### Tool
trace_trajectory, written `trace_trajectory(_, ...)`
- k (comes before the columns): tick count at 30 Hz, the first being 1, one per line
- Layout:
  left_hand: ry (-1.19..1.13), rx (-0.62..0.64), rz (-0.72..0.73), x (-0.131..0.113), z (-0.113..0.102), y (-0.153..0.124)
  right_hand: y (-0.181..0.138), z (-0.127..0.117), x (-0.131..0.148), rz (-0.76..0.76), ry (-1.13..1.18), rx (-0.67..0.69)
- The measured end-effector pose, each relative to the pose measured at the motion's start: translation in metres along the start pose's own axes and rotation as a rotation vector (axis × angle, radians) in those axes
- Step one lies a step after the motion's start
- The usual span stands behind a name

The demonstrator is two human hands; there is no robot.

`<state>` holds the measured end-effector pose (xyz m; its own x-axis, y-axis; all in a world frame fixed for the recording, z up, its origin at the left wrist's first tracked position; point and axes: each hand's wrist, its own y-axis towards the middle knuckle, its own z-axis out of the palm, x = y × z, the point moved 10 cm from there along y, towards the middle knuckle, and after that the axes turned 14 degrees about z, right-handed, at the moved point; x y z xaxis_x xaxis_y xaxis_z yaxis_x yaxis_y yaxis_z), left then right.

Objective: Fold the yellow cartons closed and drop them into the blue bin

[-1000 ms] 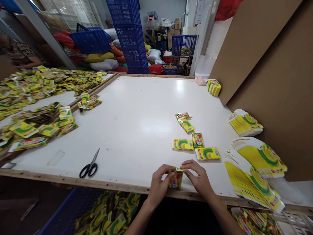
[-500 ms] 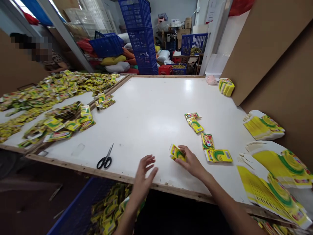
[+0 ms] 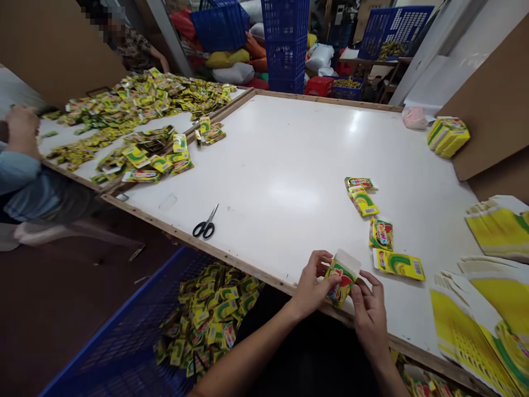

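A small yellow and green carton [image 3: 339,286] with fruit pictures stands tilted over the table's near edge, its pale top flap [image 3: 347,262] sticking up. My left hand [image 3: 311,288] grips it from the left, thumb across the printed front. On the other side, my right hand [image 3: 370,309] has thumb and fingers closed at the carton's right edge; its fingertips are partly hidden. Just beyond lie a flat yellow carton [image 3: 399,264], a red and green packet [image 3: 381,234] and two more packets, one a yellow packet [image 3: 363,201].
Black-handled scissors [image 3: 205,223] lie left on the white table [image 3: 268,160]. Flat carton stacks [image 3: 467,325] fan out at right. A blue crate [image 3: 119,336] of packets stands below the wooden edge. Packet heaps [image 3: 144,105] cover the left table, where another person's hand [image 3: 22,124] shows.
My left hand has moved right and taken hold of the carton. My right hand has brought it nearer the table edge and turned it upright. The view has swung left and down.
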<state>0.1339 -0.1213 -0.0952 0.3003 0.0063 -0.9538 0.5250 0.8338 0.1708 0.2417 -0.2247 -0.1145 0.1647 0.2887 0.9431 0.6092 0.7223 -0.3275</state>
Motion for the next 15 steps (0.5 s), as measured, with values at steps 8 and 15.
trace_trajectory(8, 0.004, 0.061, -0.030, -0.005, -0.007, 0.001, 0.004, -0.001, 0.008, -0.087, -0.063, 0.005)
trace_trajectory(15, 0.218, 0.345, 0.002, -0.013, 0.009, 0.011, 0.015, 0.012, 0.047, -0.269, -0.258, 0.148)
